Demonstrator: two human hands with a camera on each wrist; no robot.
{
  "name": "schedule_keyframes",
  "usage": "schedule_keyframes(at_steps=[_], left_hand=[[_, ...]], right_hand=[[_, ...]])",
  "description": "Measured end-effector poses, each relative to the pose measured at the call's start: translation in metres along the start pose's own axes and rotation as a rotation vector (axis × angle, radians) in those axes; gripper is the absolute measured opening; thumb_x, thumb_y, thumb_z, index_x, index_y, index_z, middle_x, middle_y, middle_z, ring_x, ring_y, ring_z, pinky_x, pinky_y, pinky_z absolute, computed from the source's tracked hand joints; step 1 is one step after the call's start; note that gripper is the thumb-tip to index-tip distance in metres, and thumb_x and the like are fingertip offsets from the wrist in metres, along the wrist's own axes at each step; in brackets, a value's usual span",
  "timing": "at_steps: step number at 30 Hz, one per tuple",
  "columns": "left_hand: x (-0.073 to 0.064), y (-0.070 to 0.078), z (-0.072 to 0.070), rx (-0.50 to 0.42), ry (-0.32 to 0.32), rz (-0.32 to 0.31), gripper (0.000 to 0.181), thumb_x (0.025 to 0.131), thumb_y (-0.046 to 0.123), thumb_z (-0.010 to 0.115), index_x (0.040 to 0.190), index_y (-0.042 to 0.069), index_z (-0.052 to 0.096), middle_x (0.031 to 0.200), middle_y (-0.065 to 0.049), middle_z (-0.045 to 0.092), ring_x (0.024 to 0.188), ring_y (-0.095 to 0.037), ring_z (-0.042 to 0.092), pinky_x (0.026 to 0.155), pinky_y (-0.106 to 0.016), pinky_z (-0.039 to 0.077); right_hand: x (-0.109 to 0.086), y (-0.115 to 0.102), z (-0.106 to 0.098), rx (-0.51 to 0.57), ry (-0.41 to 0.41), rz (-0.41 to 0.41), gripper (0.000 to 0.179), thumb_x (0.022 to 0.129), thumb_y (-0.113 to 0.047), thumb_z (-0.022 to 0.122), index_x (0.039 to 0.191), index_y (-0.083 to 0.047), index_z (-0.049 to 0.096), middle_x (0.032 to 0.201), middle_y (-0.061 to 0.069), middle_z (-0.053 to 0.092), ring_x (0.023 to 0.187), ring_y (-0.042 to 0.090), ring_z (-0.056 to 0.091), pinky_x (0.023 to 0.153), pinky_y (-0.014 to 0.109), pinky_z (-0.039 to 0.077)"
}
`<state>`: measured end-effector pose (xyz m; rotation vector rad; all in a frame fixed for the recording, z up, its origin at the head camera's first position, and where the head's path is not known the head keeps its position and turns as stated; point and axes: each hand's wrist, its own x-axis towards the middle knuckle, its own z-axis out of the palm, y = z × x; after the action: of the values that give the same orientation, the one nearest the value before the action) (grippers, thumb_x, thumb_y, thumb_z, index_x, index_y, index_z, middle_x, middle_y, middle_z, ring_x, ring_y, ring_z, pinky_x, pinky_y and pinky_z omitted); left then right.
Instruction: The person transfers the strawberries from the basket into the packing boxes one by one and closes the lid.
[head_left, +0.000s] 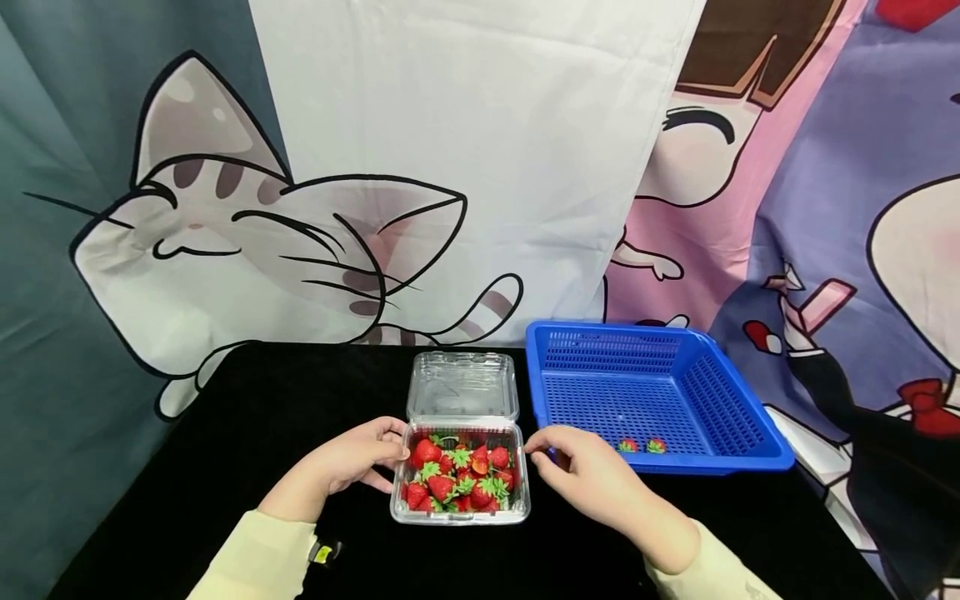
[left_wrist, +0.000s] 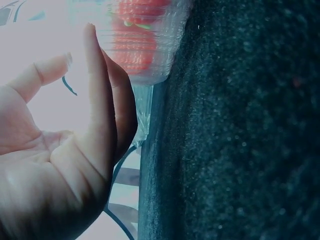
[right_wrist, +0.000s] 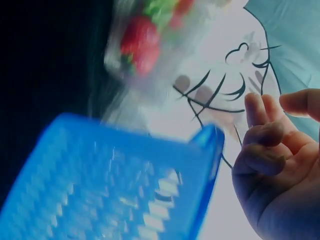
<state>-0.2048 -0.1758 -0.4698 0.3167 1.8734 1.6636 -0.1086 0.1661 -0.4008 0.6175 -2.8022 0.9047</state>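
Observation:
A clear plastic clamshell box point(head_left: 459, 518) full of red strawberries point(head_left: 441, 486) with green leaves sits on the black cloth, its lid point(head_left: 462, 387) folded back away from the person. At the box's left side is the left hand point(head_left: 352, 458), fingertips right at the rim. In the left wrist view its fingers point(left_wrist: 97, 95) reach out fairly straight, nothing between them and the thumb. The right hand point(head_left: 592, 479) stands by the right rim, fingertips close to the upper right corner. Its fingers point(right_wrist: 260, 135) are loosely bent and hold nothing in the right wrist view.
A blue perforated basket point(head_left: 738, 461) stands at the right, with two strawberries point(head_left: 656, 446) visible near its front wall. Black cloth point(head_left: 337, 383) covers the table. Behind it hangs a curtain point(head_left: 480, 125) printed with a cartoon cat and figures.

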Motion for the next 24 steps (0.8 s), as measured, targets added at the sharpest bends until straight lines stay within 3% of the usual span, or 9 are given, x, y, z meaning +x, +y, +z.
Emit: schedule_keyframes(at_steps=[5,10,17,24], left_hand=[[0.001,-0.001,-0.001,0.004,-0.004,0.002,0.044,0.089,0.01,0.06,0.127,-0.005,0.041,0.105,-0.014,0.064,0.093,-0.025,0.067,0.067,-0.043,0.06],[-0.001,0.0,-0.001,0.005,-0.002,0.006,0.044,0.09,0.01,0.059,0.127,-0.005,0.041,0.106,-0.014,0.063,0.092,-0.025,0.066,0.066,-0.042,0.06],[0.001,0.0,-0.002,0.012,0.008,0.0,0.045,0.09,0.01,0.059,0.128,-0.005,0.04,0.11,-0.014,0.059,0.091,-0.024,0.065,0.066,-0.042,0.059],[0.0,-0.001,0.0,0.016,0.001,-0.003,0.046,0.09,0.011,0.06,0.128,-0.005,0.039,0.114,-0.015,0.059,0.093,-0.025,0.066,0.067,-0.044,0.06]], right_hand=[[-0.004,0.011,-0.028,-0.085,-0.012,0.014,0.014,0.094,-0.019,0.065,0.101,-0.03,0.07,0.086,-0.016,0.062,0.061,0.001,0.049,0.057,0.023,0.044],[-0.006,0.021,-0.057,-0.216,-0.07,0.096,0.013,0.094,-0.021,0.064,0.1,-0.031,0.07,0.089,-0.016,0.064,0.065,0.001,0.05,0.061,0.025,0.044],[0.0,0.042,-0.096,-0.304,-0.229,0.203,0.012,0.096,-0.026,0.061,0.104,-0.024,0.07,0.089,-0.012,0.065,0.076,0.006,0.056,0.072,0.037,0.05],[0.01,0.069,-0.116,-0.42,-0.421,0.235,0.017,0.093,-0.025,0.065,0.105,-0.014,0.07,0.091,-0.004,0.066,0.075,0.01,0.057,0.072,0.041,0.052]])
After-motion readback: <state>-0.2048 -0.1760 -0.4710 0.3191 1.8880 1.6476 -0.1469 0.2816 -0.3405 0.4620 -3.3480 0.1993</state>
